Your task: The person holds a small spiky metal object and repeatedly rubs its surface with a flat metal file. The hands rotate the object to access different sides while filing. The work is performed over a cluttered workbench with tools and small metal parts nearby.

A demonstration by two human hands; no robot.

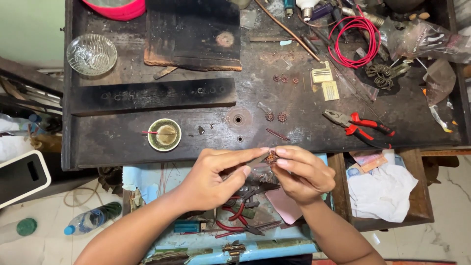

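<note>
The small coppery piece (pixel 271 157) is mostly hidden between pinching fingertips (pixel 282 163).

Both hands, the left hand (pixel 213 179) and the right hand (pixel 299 172), are bare, without gloves, rings or a watch. The forearms are bare too, with no sleeves in view; fingernails are short.

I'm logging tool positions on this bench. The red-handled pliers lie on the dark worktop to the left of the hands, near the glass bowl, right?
Not quite. The head view shows the red-handled pliers lying on the dark worktop to the right of the hands, far from the glass bowl, which sits at the top left.
</note>
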